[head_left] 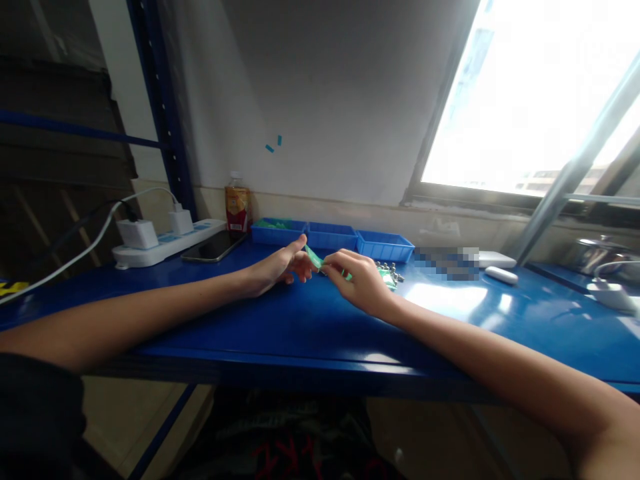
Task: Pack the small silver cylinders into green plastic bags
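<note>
A small green plastic bag is pinched between the thumb and fingers of my right hand, above the blue table. Its upper end reaches toward my left hand, whose thumb points up and whose fingers are loosely curled and apart. I see no firm grip of that hand on the bag. Just behind my right hand lies a pile of small metal fittings on green plastic, partly hidden by the hand.
Blue bins line the wall; the left one holds green bags. A drink bottle, a phone and a power strip with cables stand at left. White cases and a metal pot are at right.
</note>
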### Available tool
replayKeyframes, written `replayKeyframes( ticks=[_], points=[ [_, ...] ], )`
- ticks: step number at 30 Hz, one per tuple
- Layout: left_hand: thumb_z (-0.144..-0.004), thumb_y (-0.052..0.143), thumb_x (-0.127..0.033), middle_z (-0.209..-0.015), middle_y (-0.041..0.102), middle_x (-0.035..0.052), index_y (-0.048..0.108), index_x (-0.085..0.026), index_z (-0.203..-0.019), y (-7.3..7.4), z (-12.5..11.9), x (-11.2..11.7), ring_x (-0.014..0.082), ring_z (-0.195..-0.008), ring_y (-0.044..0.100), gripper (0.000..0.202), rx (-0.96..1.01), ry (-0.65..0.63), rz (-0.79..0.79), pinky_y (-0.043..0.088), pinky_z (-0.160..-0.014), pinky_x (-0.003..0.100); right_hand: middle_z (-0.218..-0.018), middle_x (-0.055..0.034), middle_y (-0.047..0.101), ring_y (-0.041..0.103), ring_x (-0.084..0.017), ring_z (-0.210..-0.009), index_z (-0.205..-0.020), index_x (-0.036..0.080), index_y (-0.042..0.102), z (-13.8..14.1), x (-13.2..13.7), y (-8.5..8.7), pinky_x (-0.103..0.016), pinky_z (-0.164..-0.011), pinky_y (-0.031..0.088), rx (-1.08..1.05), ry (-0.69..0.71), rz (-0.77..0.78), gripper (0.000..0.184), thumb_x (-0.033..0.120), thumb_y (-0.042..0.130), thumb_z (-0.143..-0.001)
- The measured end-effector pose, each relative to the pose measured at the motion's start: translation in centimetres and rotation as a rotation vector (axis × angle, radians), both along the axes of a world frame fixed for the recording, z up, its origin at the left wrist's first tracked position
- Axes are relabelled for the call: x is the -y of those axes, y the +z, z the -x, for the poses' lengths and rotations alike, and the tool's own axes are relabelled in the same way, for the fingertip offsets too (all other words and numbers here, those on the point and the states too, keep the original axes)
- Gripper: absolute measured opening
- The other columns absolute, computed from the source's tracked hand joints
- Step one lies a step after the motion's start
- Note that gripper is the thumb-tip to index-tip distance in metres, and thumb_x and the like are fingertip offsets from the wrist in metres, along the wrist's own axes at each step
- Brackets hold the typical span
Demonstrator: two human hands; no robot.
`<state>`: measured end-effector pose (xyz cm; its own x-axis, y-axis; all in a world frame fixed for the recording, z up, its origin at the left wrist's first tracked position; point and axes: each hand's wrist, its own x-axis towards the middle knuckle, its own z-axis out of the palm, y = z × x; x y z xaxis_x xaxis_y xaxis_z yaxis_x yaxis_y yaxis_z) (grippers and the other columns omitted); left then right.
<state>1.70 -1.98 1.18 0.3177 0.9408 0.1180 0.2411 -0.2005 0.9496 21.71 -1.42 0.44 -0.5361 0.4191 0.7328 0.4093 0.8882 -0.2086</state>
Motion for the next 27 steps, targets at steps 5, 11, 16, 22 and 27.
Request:
replayKeyframes(
  ticks=[5, 11, 16, 22, 27],
  points=[
    [-0.079, 0.054, -0.044, -0.069, 0.059, 0.0027, 0.058, -0.015, -0.074, 0.3, 0.2, -0.4, 0.0143, -0.063, 0.054, 0.03, 0.12, 0.069, -0.008, 0.036, -0.052, 0.024, -0.08, -0.0033, 0.063, 0.056, -0.014, -0.071, -0.087, 0.021, 0.067, -0.1, -0.1, -0.1, -0.025, -0.068, 0.041, 0.043, 0.005, -0.004, 0.017, 0.029, 0.053, -0.089],
    [-0.086, 0.047, -0.034, -0.071, 0.054, 0.0, 0.051, -0.017, -0.076, 0.8, 0.4, 0.5, 0.0131, -0.065, 0.05, 0.02, -0.239, 0.174, -0.59, 0.042, -0.062, 0.025, -0.08, -0.0043, 0.067, 0.06, -0.017, -0.076, -0.08, 0.016, 0.068, 0.2, -0.6, 0.3, -0.029, -0.071, 0.043, -0.019, 0.015, 0.454, 0.038, 0.05, 0.051, -0.087],
    [-0.091, 0.043, -0.026, -0.091, 0.058, 0.0079, 0.056, -0.017, -0.088, 0.6, 0.3, 1.7, 0.0179, -0.087, 0.053, 0.016, -0.64, -0.127, -1.059, 0.044, -0.08, 0.03, -0.078, -0.0057, 0.067, 0.061, -0.018, -0.079, -0.078, 0.014, 0.065, 0.3, -0.9, 0.3, -0.029, -0.074, 0.044, -0.2, 0.161, 0.845, 0.062, 0.067, 0.034, -0.086],
    [-0.094, 0.042, -0.035, -0.097, 0.06, 0.0093, 0.063, -0.018, -0.096, 0.0, 0.3, 1.2, 0.0203, -0.094, 0.053, 0.027, -0.695, -0.165, -1.002, 0.041, -0.087, 0.032, -0.07, -0.0016, 0.06, 0.057, -0.014, -0.071, -0.073, 0.015, 0.06, 0.2, -0.6, 0.4, -0.026, -0.066, 0.044, -0.17, 0.285, 0.798, 0.044, 0.055, 0.046, -0.086],
    [-0.091, 0.022, -0.062, -0.085, 0.063, 0.007, 0.063, -0.016, -0.085, 0.0, 0.3, 0.4, 0.019, -0.08, 0.057, 0.062, -0.368, -0.029, -0.488, 0.044, -0.071, 0.029, -0.076, -0.0006, 0.06, 0.056, -0.014, -0.07, -0.098, 0.015, 0.061, 0.0, 0.0, 0.6, -0.025, -0.064, 0.043, -0.077, 0.207, 0.601, 0.033, 0.044, 0.053, -0.086]
  ],
)
